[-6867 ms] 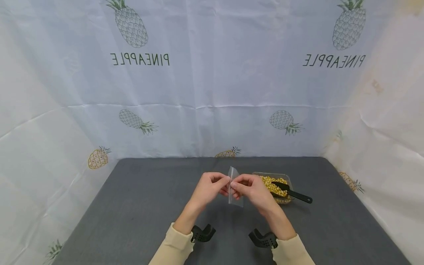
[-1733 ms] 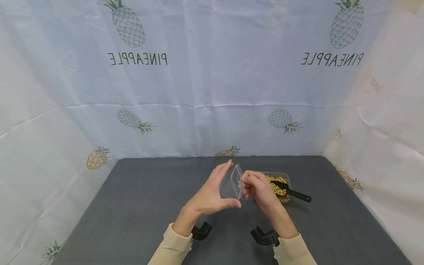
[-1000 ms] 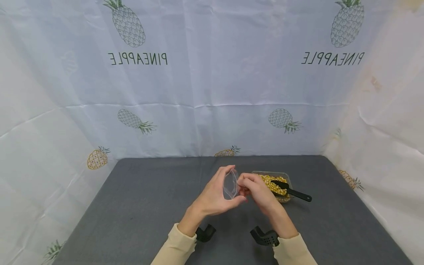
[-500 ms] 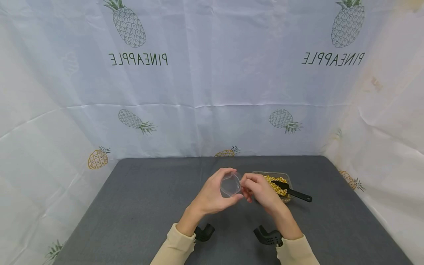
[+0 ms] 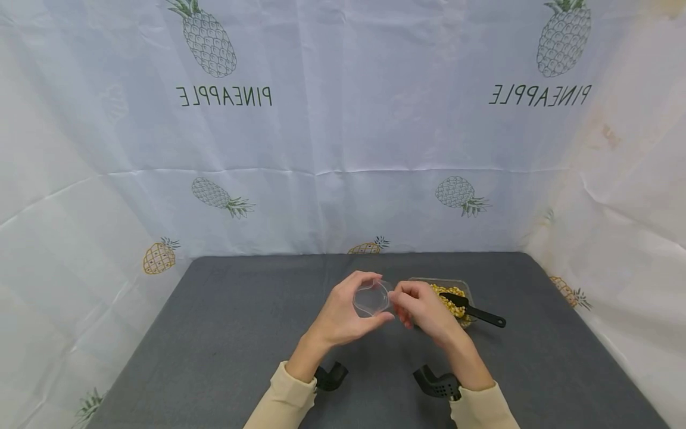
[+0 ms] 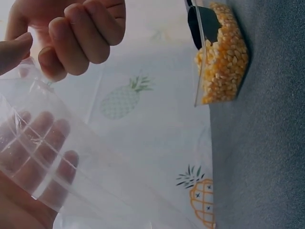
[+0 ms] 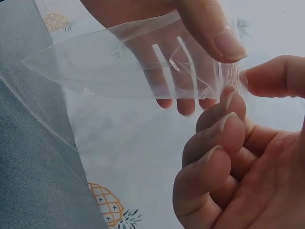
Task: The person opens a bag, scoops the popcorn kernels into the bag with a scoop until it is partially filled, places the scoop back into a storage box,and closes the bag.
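A clear zip-lock bag [image 5: 372,300] is held above the table, its mouth spread into a rounded opening. My left hand [image 5: 343,311] curves round the bag's left side, thumb and fingers at the rim. My right hand [image 5: 423,307] pinches the right edge of the rim. In the right wrist view the bag [image 7: 112,67] hangs slack with nothing visible inside. The left fingers show through its film in the left wrist view. Just behind the right hand stands a clear container [image 5: 440,279] of yellow corn kernels [image 6: 226,64].
A black scoop [image 5: 485,316] lies in the corn, its handle sticking out over the container's right side. The dark grey table [image 5: 230,322] extends on both sides of the hands. A pineapple-print cloth [image 5: 332,208] hangs behind the table.
Earlier both hands pinched the flat bag's edge. The bag's mouth has since been pulled apart, and my left hand has come round it. In the last half second it tilts slightly and widens.
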Tool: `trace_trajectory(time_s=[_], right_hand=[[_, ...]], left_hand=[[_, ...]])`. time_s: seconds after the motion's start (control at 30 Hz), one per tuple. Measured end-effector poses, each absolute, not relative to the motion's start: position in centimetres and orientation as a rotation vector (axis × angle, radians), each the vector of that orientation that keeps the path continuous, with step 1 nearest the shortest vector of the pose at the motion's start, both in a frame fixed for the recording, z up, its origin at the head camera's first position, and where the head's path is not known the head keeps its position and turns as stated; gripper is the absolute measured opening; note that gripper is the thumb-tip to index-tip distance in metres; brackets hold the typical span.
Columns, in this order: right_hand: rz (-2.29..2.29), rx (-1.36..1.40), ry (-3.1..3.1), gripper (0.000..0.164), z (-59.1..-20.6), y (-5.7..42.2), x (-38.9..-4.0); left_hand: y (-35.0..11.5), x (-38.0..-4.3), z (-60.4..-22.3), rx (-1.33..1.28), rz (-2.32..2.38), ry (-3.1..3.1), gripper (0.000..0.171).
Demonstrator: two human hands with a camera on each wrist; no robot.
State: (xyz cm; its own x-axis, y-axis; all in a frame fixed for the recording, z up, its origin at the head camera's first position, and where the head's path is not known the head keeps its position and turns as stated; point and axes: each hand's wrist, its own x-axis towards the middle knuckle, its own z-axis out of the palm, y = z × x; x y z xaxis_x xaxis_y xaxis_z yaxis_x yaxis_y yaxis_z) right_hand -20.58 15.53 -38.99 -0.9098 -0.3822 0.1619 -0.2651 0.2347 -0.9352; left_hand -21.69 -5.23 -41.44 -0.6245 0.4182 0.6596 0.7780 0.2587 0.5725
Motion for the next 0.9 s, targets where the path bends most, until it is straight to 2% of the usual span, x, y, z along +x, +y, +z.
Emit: trace_trajectory(time_s=[0.13,0.27,0.47,0.9], right_hand=[[-1.74,-0.626,2.408,0.031,-38.97,15.55,-20.53],[-1.736,-0.629,2.41,0.025,-39.04,15.58,-20.54],[-1.734,-0.625,2.4,0.026,-39.01,15.57,-20.52],[-1.725,-0.648,2.395,0.025,-38.99,15.54,-20.43]], left_hand=[[-5.13,-21.7,-41.56,-1.115,-1.328,-2.165,0.065],[-5.08,-21.62,-41.61,-1.124,-1.378,-2.23,0.074],[-5.11,-21.45,-41.55,-1.129,-1.513,-2.351,0.084],[-5.01,-21.43,-41.56,-1.131,-1.554,-2.276,0.063]])
